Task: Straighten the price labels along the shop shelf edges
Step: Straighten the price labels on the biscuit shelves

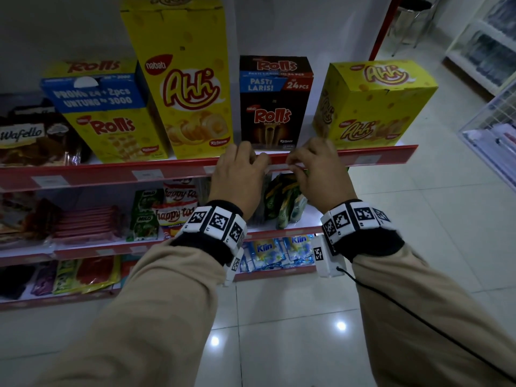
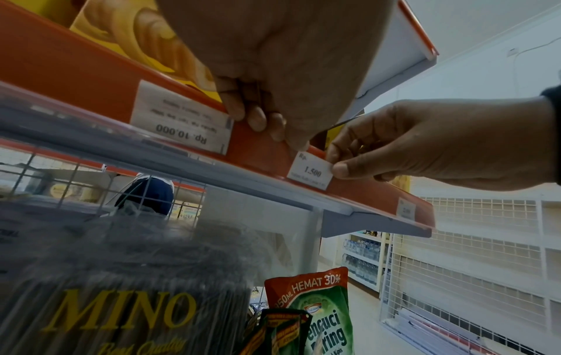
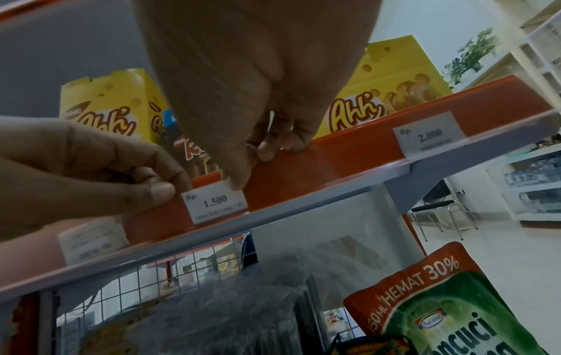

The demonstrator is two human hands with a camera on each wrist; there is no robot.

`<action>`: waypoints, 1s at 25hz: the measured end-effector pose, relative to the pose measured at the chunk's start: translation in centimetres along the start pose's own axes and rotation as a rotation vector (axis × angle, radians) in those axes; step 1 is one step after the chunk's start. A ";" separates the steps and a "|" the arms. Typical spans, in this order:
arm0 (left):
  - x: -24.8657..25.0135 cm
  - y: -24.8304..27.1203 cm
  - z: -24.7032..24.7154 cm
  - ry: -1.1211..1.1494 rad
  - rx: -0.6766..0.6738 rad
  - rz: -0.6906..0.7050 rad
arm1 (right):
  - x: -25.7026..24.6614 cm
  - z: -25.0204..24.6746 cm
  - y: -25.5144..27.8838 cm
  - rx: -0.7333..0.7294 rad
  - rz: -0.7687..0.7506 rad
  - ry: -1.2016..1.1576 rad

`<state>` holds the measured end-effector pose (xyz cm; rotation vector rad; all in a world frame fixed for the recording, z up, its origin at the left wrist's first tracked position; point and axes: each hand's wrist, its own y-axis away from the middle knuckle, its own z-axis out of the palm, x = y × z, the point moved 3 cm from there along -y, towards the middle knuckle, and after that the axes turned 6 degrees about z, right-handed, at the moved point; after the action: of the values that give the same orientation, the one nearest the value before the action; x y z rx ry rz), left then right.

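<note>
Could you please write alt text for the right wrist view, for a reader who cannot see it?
Both hands work a small white price label reading "Rp. 1.500" on a red shelf edge: the right hand touches its upper right corner, the left hand its left edge. Yellow "Ahh" boxes stand above.

Shelf edge strip (image 1: 173,170) red, clear cover over it. Price label (image 3: 216,204) white w/ black print. Tall box (image 1: 185,79) yellow w/ red-brown lettering; smaller box (image 1: 374,104) same yellow. Middle box (image 1: 275,104) dark brown w/ blue + red band, red logo. Left box (image 1: 109,113) yellow w/ blue banner. Wristbands (image 1: 215,222) black w/ white tiles, black square-code patterns. Sleeves (image 1: 156,317) beige. Floor (image 1: 293,331) white tile. Pouch (image 3: 455,307) green w/ red top.
</note>
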<state>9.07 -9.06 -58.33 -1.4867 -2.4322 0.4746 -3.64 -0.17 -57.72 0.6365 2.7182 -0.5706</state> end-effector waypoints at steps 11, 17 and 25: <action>0.0 0.5 0.5 0.014 0.062 -0.016 | 0.5 0.5 0.6 0.084 -0.041 0.002; -0.2 1.4 -0.7 0.046 0.040 0.002 | -0.2 0.6 1.1 0.124 -0.082 0.014; -2.9 4.2 -2.2 0.004 -0.045 -0.004 | -5.1 2.2 0.9 0.134 -0.084 0.005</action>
<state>14.61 -9.53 -58.08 -1.4988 -2.4581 0.4190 1.60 -2.24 -58.08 0.5585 2.7395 -0.7778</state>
